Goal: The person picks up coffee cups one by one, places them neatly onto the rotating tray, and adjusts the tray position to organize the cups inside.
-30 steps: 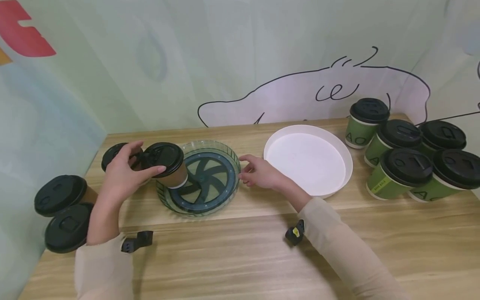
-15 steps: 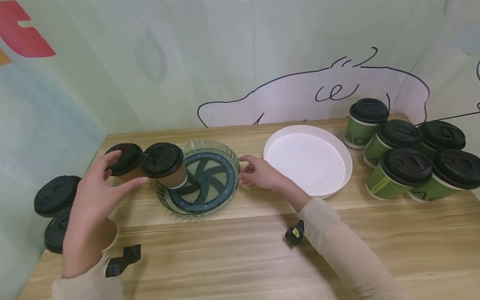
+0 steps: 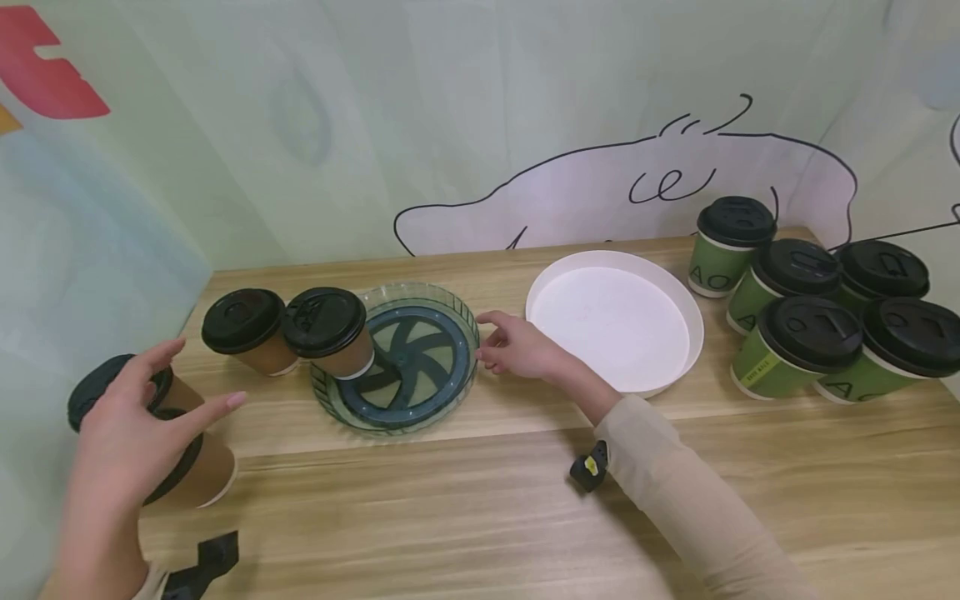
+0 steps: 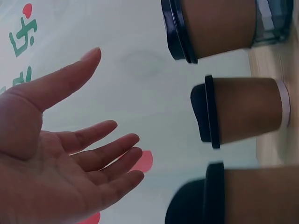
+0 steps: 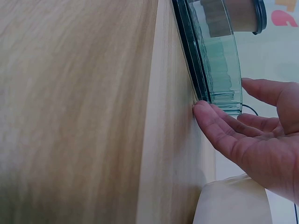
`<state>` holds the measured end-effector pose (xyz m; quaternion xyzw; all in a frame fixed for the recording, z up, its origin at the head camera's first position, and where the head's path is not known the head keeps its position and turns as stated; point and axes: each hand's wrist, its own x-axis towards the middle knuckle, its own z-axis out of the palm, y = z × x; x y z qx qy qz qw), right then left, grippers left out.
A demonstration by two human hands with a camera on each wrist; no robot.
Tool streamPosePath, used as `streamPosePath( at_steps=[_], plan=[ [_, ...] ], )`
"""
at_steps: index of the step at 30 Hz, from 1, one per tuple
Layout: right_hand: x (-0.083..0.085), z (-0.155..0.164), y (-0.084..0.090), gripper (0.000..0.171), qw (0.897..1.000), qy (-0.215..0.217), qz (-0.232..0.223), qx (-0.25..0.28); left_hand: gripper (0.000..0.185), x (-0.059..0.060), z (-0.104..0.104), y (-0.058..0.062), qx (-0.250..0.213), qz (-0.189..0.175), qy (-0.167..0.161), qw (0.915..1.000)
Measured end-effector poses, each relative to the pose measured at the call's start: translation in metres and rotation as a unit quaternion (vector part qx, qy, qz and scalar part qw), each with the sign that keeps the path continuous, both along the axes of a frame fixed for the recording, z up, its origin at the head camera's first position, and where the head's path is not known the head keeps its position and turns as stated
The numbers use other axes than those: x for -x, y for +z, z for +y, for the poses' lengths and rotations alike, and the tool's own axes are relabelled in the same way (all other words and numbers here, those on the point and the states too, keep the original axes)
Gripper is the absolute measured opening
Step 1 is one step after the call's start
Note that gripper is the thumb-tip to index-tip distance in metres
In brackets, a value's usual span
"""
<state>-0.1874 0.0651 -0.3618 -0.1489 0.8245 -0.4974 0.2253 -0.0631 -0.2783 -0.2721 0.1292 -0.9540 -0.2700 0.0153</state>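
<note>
My left hand (image 3: pixel 123 437) hangs over two brown paper cups at the left, its thumb and fingers spread and holding nothing. Its outline partly hides the back cup (image 3: pixel 182 393) and the front cup (image 3: pixel 206 475), both with black lids. Inside the left part of a clear green round tray (image 3: pixel 345 412) stands another lidded brown cup (image 3: pixel 348 357). A similar cup (image 3: pixel 266 354) is on the table just left of it. At the tray's right side, the fingertips of my right hand (image 5: pixel 261 140) touch its outer wall; the hand is relaxed.
A white round tray (image 3: pixel 615 321) lies right of the green one. Several green cups with black lids, such as the front one (image 3: pixel 765 367), cluster at the right end of the wooden table (image 3: pixel 465 517). A printed curtain (image 3: pixel 450 125) stands behind.
My left hand has let go of the cup in the green tray and moved left and toward me, over the two cups. My right hand stays at the tray's side.
</note>
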Motion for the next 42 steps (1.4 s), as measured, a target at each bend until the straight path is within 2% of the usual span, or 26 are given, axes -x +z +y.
streamPosePath(
  at_steps=[5,9,13,16,19,23,28,30,36,42],
  plan=[
    [0.000,0.000,0.000,0.055,1.000,-0.001,0.000,0.001,0.093,-0.012,-0.017,-0.006,-0.023,-0.002,0.038,0.9990],
    [-0.001,0.000,0.001,0.055,1.000,-0.003,0.000,0.001,0.093,-0.021,-0.026,-0.008,-0.028,-0.016,0.043,0.9985],
    [0.000,0.000,0.000,0.055,1.000,0.002,0.002,-0.001,0.094,-0.028,-0.035,-0.013,-0.030,-0.033,0.070,0.9965],
    [-0.001,-0.001,0.000,0.054,1.000,0.002,0.001,0.000,0.094,-0.033,-0.040,-0.019,-0.036,-0.029,0.084,0.9954],
    [-0.001,0.000,0.000,0.054,1.000,0.001,0.003,-0.001,0.094,-0.037,-0.044,-0.025,-0.022,-0.029,0.083,0.9959],
    [-0.001,0.000,0.000,0.055,1.000,0.004,0.008,-0.005,0.094,-0.039,-0.046,-0.029,0.002,-0.053,0.093,0.9942],
    [-0.001,0.001,0.000,0.055,1.000,0.005,0.008,-0.006,0.097,-0.039,-0.049,-0.028,0.007,-0.101,0.106,0.9892],
    [-0.001,0.001,0.000,0.055,1.000,0.006,0.007,-0.005,0.098,-0.039,-0.052,-0.031,0.002,-0.105,0.107,0.9887],
    [-0.001,0.001,0.000,0.055,1.000,0.004,0.010,-0.002,0.098,-0.038,-0.062,-0.042,-0.005,-0.084,0.105,0.9909],
    [0.000,0.001,0.000,0.055,1.000,0.005,0.010,-0.003,0.098,-0.037,-0.060,-0.040,-0.011,-0.091,0.117,0.9889]
  ],
)
